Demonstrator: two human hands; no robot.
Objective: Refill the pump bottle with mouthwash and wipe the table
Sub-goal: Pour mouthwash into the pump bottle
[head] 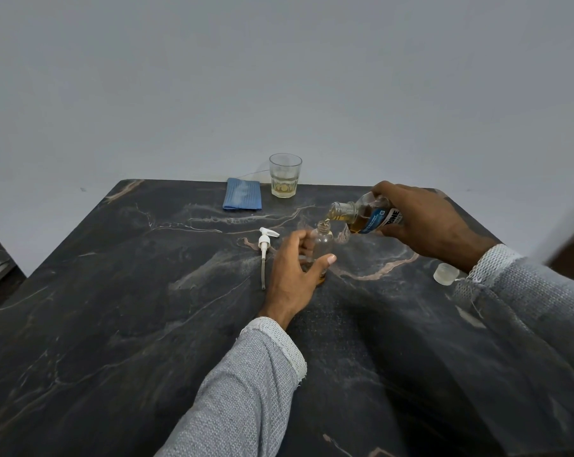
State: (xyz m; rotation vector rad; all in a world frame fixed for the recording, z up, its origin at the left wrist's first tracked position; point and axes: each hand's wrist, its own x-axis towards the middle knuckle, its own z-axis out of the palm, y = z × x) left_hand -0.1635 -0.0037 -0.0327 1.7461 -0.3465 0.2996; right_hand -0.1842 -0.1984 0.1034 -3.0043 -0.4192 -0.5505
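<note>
Fig. 1: Right hand (434, 222) grips tilted mouthwash bottle (366, 215), pouring into pump bottle (323, 244), upright on bench (114, 308), steadied by left hand (293, 275) curled round it. Best w/ slow tilt, mouths aligned, avoiding overflow.

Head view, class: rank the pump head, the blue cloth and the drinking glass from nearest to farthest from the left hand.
1. Pump head: lies on the table just left of the left hand.
2. Blue cloth: farther back, near the table's far edge.
3. Drinking glass: farthest, at the far edge by the wall, right of the cloth, though only a little beyond it.
</note>
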